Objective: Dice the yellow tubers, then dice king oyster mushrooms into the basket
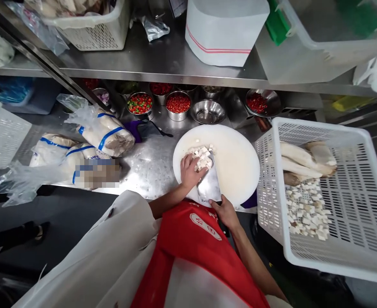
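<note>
My right hand (227, 212) is closed around the handle of a cleaver (209, 185), whose broad blade lies flat just above the round white cutting board (240, 162). Diced white mushroom (203, 156) is heaped at the blade's far end, partly on the metal. Against the near left side of that heap rests my left hand (190, 171), fingers spread and bent over the cubes. A few loose bits lie farther back on the board. Whether the blade touches the board is hidden by the hand and cubes.
Right of the board stands a white plastic basket (363, 179) with whole king oyster mushrooms (304, 160) and diced pieces (307, 209). Bagged mushrooms (108, 132) lie left. Behind are metal bowls of chopped chillies (178, 103) and an empty-looking bowl (208, 112), under a steel shelf (163, 68).
</note>
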Tool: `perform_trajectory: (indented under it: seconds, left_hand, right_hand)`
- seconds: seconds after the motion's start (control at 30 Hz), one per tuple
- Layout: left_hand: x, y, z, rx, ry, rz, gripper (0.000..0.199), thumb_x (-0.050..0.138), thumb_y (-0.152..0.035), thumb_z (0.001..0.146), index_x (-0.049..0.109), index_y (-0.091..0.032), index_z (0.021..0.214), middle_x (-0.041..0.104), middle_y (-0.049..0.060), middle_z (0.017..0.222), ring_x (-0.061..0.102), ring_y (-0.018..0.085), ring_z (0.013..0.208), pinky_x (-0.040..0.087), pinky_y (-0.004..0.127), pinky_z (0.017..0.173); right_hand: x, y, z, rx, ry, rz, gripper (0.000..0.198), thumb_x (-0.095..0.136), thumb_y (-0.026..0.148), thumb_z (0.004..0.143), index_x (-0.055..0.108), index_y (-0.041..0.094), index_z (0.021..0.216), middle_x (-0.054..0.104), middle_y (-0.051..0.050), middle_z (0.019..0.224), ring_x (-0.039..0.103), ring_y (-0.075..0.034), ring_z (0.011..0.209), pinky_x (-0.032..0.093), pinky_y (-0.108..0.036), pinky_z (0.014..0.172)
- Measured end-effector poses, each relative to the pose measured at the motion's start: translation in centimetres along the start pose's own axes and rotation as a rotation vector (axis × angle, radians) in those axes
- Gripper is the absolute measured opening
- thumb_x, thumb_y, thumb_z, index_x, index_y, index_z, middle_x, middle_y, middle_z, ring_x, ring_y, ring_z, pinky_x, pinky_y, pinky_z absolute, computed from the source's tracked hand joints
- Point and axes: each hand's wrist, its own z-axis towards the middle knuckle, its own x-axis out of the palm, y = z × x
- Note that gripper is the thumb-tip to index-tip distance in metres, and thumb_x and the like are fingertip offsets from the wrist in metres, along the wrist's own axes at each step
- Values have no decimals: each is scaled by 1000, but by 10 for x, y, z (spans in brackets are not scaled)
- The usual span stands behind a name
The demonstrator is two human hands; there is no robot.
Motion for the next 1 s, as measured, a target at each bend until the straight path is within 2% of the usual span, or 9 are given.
perform_trajectory:
  seconds: [0.1, 0.2, 0.37, 0.5, 0.63, 0.73, 0.87, 0.93, 1.0]
  left_hand:
    - [10, -3, -2, -20, -125, -76, 38, 72, -43, 81, 66, -23, 113, 55, 9, 134, 43, 28, 134, 38, 47, 115]
    - [15, -11, -3, -29, -152, -122, 36, 74, -39, 79, 66, -23, 110, 56, 9, 131, 45, 27, 132, 40, 48, 113]
    - [12, -44, 0, 23, -195, -162, 35, 76, -37, 78, 65, -22, 107, 55, 9, 130, 44, 27, 133, 38, 49, 114]
    - [5, -92, 9, 148, -236, -180, 38, 76, -39, 77, 62, -23, 109, 52, 10, 132, 41, 28, 135, 38, 52, 114]
    - [8, -167, 14, 319, -258, -269, 38, 73, -43, 80, 60, -24, 111, 50, 9, 135, 39, 29, 137, 37, 53, 114]
    - [29, -237, 10, 411, -189, -398, 41, 70, -51, 81, 60, -26, 112, 48, 9, 137, 37, 29, 138, 36, 53, 115]
    - [81, -318, -10, 514, -2, -534, 47, 66, -58, 81, 61, -26, 115, 47, 9, 138, 37, 28, 139, 36, 48, 117]
    - [113, -341, -23, 548, 141, -542, 49, 64, -57, 83, 60, -25, 119, 47, 10, 140, 38, 26, 139, 39, 43, 115]
    - [140, -351, -36, 567, 349, -496, 49, 64, -53, 85, 59, -24, 124, 49, 10, 140, 42, 25, 136, 42, 40, 113]
  right_hand:
    - [0, 0, 2, -23, 8, -4, 38, 58, 54, 79, 57, 19, 93, 66, -4, 72, 63, -24, 70, 45, -32, 60]
    - [-6, -1, 0, -57, 0, -10, 38, 57, 55, 78, 57, 19, 94, 68, -5, 77, 64, -25, 75, 45, -32, 63]
    - [-31, -3, -15, -75, 5, -3, 39, 55, 56, 81, 56, 20, 95, 64, -1, 63, 61, -23, 61, 43, -32, 61]
    - [-63, -9, -32, -117, -87, -45, 39, 53, 59, 83, 54, 21, 92, 62, 0, 59, 59, -21, 58, 41, -31, 60]
    - [-107, -25, -61, -97, -255, -37, 42, 53, 64, 82, 51, 22, 88, 60, 0, 57, 55, -20, 52, 39, -30, 56]
    - [-147, -45, -94, -31, -424, -9, 46, 53, 68, 79, 52, 22, 86, 61, -1, 58, 55, -20, 51, 41, -30, 55]
    - [-194, -83, -138, 149, -627, -9, 49, 53, 71, 77, 54, 23, 84, 59, -1, 52, 56, -22, 48, 40, -31, 52]
    - [-211, -106, -154, 228, -690, -34, 48, 51, 70, 77, 54, 23, 85, 59, -2, 52, 57, -23, 50, 40, -31, 52]
    - [-223, -131, -165, 269, -715, -97, 46, 48, 67, 78, 56, 23, 88, 62, -5, 57, 61, -26, 57, 40, -33, 56]
